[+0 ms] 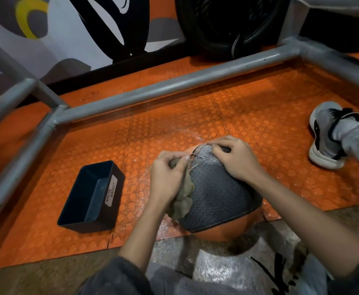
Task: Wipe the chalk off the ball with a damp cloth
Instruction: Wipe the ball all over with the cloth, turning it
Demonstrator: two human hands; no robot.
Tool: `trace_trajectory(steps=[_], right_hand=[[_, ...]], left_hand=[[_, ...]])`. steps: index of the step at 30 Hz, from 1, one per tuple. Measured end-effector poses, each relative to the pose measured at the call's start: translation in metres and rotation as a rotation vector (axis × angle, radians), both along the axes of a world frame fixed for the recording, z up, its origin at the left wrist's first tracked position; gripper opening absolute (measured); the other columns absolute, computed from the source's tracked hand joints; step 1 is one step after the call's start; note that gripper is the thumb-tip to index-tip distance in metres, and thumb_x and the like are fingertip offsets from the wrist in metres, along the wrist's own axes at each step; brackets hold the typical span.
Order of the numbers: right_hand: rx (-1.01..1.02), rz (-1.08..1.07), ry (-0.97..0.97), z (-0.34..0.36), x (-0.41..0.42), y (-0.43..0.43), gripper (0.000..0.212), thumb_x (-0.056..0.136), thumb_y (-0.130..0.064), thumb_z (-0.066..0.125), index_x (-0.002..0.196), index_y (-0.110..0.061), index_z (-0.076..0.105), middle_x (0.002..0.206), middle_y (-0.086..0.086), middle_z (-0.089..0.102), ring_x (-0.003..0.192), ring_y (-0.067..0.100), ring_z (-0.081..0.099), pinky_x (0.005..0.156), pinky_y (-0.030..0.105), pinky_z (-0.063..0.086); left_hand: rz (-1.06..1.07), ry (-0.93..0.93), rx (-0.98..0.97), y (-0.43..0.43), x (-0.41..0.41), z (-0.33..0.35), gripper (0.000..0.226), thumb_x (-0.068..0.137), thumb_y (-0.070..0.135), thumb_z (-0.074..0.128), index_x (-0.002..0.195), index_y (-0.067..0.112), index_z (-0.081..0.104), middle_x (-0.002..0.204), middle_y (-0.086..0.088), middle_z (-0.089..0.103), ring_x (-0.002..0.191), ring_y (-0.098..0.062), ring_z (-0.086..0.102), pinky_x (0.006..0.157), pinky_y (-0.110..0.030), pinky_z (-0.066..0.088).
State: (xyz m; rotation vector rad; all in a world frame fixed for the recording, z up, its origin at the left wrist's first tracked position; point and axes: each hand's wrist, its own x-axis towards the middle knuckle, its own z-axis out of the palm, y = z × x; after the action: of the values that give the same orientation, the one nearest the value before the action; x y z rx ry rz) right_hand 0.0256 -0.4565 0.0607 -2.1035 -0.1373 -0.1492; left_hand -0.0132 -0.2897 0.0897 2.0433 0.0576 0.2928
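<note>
Wide shot first: an orange studded mat (249,116) covers the floor, boxed in by a grey pipe frame (174,86). At the near edge of that mat, right in front of the seated person, sits the ball (217,192), orange with 1 big dark textured panel facing up. Left of it and apart from it stands a dark bin labelled WASTE BASKET (114,188). A grey shoe (325,135) lies off to the right, well apart.

Now the hands, both up at the far crest of the ball. The right hand (236,158) lies on top, fingers bent and hooked over the crest, pinning the ball down. The left hand (165,177) is at the ball's upper left, thumb and curled fingers pinching a bunched tan cloth (185,199), which trails down the left flank toward the person.

Here is the relation that counts: the panel runs from the 2 hands back toward the body, and the cloth hand sits at its far left end, so the stroke looks set to come across and down.

That far end of the panel reads paler, but whether it is chalk or glare I cannot tell. The ball's far side and underside are hidden, and something dark under the right fingertips is too small to name.
</note>
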Motion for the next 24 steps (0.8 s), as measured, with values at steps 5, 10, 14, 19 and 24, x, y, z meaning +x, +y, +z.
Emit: trace_trajectory(steps=[5, 10, 14, 19, 24], right_hand=[[0.018, -0.025, -0.002, -0.002, -0.001, -0.003, 0.027, 0.087, -0.035, 0.053, 0.106, -0.03, 0.072, 0.114, -0.01, 0.065, 0.112, 0.015, 0.055, 0.097, 0.042, 0.044], [0.023, -0.074, 0.011, -0.001, -0.001, -0.002, 0.028, 0.088, -0.035, 0.053, 0.107, -0.026, 0.072, 0.114, -0.008, 0.064, 0.113, 0.016, 0.055, 0.099, 0.041, 0.043], [-0.025, -0.097, 0.008, 0.001, -0.005, 0.006, 0.031, 0.089, -0.036, 0.05, 0.111, -0.025, 0.07, 0.116, -0.006, 0.061, 0.113, 0.018, 0.052, 0.097, 0.042, 0.042], [-0.039, -0.065, -0.002, 0.002, -0.008, 0.006, 0.031, 0.091, -0.034, 0.05, 0.113, -0.024, 0.069, 0.116, -0.004, 0.061, 0.111, 0.017, 0.052, 0.095, 0.041, 0.043], [-0.027, -0.08, -0.003, 0.003, -0.008, 0.007, 0.031, 0.091, -0.035, 0.051, 0.113, -0.024, 0.069, 0.115, -0.004, 0.062, 0.111, 0.017, 0.053, 0.096, 0.039, 0.043]], left_hand=[[-0.119, -0.134, 0.141, -0.016, -0.024, -0.002, 0.013, 0.081, 0.012, 0.072, 0.082, 0.025, 0.072, 0.086, 0.008, 0.063, 0.084, 0.004, 0.057, 0.076, -0.006, 0.039], [0.064, -0.034, 0.115, 0.02, -0.012, -0.009, 0.017, 0.081, 0.012, 0.071, 0.078, 0.028, 0.069, 0.087, 0.005, 0.065, 0.086, -0.005, 0.061, 0.079, -0.009, 0.041], [0.098, -0.024, 0.078, 0.008, -0.009, -0.007, 0.009, 0.082, 0.013, 0.071, 0.081, 0.022, 0.072, 0.087, 0.005, 0.066, 0.084, 0.0, 0.06, 0.081, -0.017, 0.044], [-0.076, -0.12, 0.22, -0.021, -0.006, 0.003, 0.007, 0.083, 0.013, 0.07, 0.087, 0.014, 0.075, 0.082, 0.009, 0.061, 0.075, 0.011, 0.052, 0.074, 0.0, 0.034], [0.058, 0.028, 0.073, 0.011, 0.007, 0.0, 0.019, 0.083, 0.014, 0.069, 0.074, 0.03, 0.069, 0.085, 0.006, 0.069, 0.084, -0.006, 0.064, 0.079, -0.019, 0.047]])
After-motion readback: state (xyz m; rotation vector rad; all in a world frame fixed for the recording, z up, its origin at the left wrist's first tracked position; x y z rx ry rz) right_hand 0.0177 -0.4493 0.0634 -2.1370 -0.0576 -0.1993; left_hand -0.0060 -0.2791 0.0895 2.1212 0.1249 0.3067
